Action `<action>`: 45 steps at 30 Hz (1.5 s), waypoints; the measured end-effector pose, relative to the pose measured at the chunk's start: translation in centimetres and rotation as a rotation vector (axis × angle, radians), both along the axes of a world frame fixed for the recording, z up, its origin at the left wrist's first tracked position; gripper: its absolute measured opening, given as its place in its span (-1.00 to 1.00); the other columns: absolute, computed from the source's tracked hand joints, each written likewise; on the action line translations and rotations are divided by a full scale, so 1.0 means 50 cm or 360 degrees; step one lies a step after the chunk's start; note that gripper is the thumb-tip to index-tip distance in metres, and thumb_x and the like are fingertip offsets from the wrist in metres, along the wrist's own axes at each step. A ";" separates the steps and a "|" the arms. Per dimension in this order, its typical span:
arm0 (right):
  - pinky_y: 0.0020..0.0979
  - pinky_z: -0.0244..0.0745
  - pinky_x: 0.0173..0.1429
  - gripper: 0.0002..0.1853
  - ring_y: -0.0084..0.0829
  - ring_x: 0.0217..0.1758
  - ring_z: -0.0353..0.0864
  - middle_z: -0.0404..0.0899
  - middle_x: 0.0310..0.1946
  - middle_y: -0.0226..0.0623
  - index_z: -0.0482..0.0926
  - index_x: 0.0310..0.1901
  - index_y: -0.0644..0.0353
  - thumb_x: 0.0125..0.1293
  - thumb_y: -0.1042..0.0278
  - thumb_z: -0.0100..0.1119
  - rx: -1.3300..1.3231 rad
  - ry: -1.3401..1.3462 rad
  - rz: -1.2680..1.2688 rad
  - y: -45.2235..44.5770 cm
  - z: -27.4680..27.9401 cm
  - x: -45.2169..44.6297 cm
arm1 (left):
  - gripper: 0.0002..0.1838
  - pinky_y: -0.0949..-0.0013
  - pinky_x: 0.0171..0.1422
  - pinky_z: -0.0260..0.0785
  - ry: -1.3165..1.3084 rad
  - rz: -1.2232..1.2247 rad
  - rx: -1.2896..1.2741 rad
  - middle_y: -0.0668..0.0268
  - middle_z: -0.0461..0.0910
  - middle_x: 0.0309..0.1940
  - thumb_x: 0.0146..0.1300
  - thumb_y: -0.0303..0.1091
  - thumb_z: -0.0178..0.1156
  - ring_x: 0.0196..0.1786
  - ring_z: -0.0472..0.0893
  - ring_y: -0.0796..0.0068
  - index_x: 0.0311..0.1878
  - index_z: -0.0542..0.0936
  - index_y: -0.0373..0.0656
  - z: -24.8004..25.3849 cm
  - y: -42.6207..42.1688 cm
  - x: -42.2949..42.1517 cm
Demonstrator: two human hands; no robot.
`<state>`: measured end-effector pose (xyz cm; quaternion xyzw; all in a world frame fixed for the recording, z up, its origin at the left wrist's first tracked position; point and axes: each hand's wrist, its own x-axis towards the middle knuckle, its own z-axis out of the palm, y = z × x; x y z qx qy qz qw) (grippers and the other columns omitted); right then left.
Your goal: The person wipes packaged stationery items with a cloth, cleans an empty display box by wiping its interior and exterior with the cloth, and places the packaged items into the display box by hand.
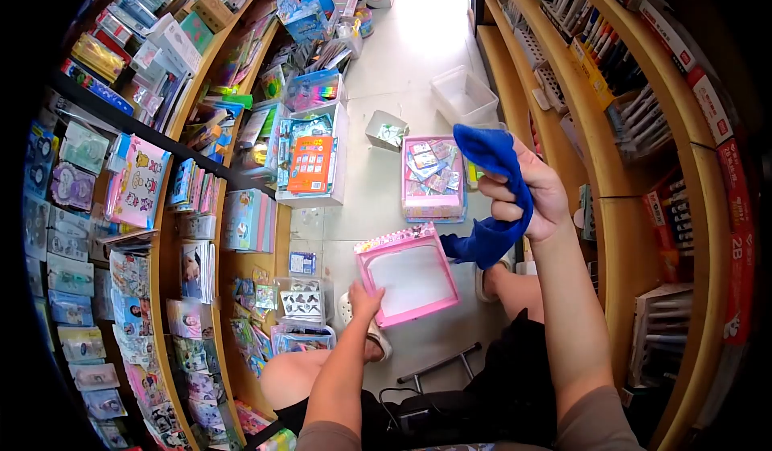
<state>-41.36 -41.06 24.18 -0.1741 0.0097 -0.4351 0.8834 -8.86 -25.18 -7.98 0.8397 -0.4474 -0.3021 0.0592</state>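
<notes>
My left hand [366,302] grips the left edge of a pink box [410,316], which is tilted toward me and shows a pale, bare inside. Its far edge carries a patterned pink strip. Raised at the right, my right hand [535,186] is closed on a blue cloth [515,202]; one end hangs down beside the pink box's far right corner. Beyond the pink box, a second pink box [433,210] on the floor holds small printed packets [434,170].
Shelves of stationery [213,186] line the left, and wooden shelves with pens [599,202] the right. On the tiled floor [378,81] are a clear bin [462,97], a small grey box [386,129] and a white bin [340,161] with an orange pack. A metal stand leg [438,364] lies near my feet.
</notes>
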 end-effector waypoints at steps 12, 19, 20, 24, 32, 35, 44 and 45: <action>-0.65 0.14 -0.57 -0.79 -0.57 -0.52 0.16 0.32 -0.32 -0.19 0.39 -0.02 0.15 0.34 0.47 -0.12 0.0207 -0.0398 -0.0039 0.012 -0.011 0.033 | -0.59 0.42 -0.04 0.35 0.1194 -0.0443 -0.0587 0.25 0.50 -0.25 0.18 -0.31 0.20 -0.16 0.51 0.45 0.05 0.40 -0.28 0.150 -0.047 -0.395; -0.43 0.42 -0.23 -0.78 -0.47 -0.25 0.47 0.51 -0.27 -0.29 0.40 -0.04 0.23 0.30 0.42 -0.02 0.0491 0.0170 -0.0768 -0.037 -0.097 -0.024 | -0.79 0.57 -0.29 0.31 0.1939 -0.0159 -0.0472 0.44 0.52 -0.39 0.34 -0.27 0.01 -0.39 0.43 0.71 -0.15 0.51 -0.20 0.369 -0.071 -0.302; -0.43 0.42 -0.19 -0.77 -0.46 -0.24 0.48 0.51 -0.25 -0.30 0.41 -0.04 0.24 0.30 0.39 0.00 0.0561 0.0258 -0.0913 -0.038 -0.100 -0.017 | -0.77 0.54 -0.19 0.37 0.2050 0.0030 -0.0425 0.41 0.54 -0.29 0.35 -0.25 0.01 -0.29 0.50 0.68 -0.08 0.49 -0.20 0.434 -0.069 -0.288; -0.32 0.32 0.11 -0.61 -0.40 -0.03 0.44 0.48 -0.13 -0.33 0.39 0.07 0.23 0.21 0.35 0.11 0.0652 0.0957 -0.1255 -0.017 -0.086 0.033 | -0.71 0.46 0.07 0.37 0.2580 0.0307 -0.0605 0.29 0.53 -0.10 0.37 -0.31 -0.06 -0.07 0.54 0.53 0.06 0.37 -0.25 0.559 -0.078 -0.223; -0.35 0.28 0.16 -0.66 -0.27 0.04 0.37 0.38 -0.07 -0.14 0.47 -0.08 0.27 0.10 0.35 0.18 -0.0246 0.2573 -0.0822 0.110 -0.240 0.217 | -0.47 0.29 0.39 0.07 0.3001 0.0392 -0.0930 0.06 0.17 0.29 0.37 -0.31 -0.15 0.35 0.21 0.29 0.32 0.05 -0.34 0.553 -0.093 -0.156; -0.43 0.36 -0.03 -0.79 -0.41 -0.18 0.48 0.51 -0.22 -0.24 0.49 -0.12 0.18 0.24 0.33 0.01 0.0286 0.1708 0.0005 0.169 -0.250 0.245 | -0.36 0.28 0.40 0.03 0.3030 0.0366 -0.0880 0.08 0.08 0.34 0.35 -0.26 -0.10 0.37 0.15 0.27 0.36 -0.07 -0.34 0.537 -0.098 -0.144; -0.43 0.36 0.00 -0.50 -0.52 -0.07 0.43 0.46 -0.06 -0.40 0.32 0.17 0.08 0.18 0.18 0.04 0.0233 0.1189 -0.0212 0.196 -0.253 0.274 | -0.18 0.34 0.40 -0.04 0.1684 -0.0780 -0.0765 0.08 0.13 0.33 0.19 -0.19 0.18 0.37 0.16 0.30 0.38 -0.01 -0.33 0.519 -0.073 -0.173; -0.45 0.37 -0.02 -0.45 -0.53 -0.10 0.43 0.46 -0.10 -0.39 0.30 0.20 0.14 0.13 0.26 0.07 -0.0038 0.1293 -0.0461 0.188 -0.256 0.272 | -0.17 0.34 0.40 -0.03 0.1578 -0.0983 -0.0726 0.04 0.16 0.31 0.17 -0.19 0.20 0.35 0.19 0.28 0.37 0.00 -0.34 0.545 -0.073 -0.173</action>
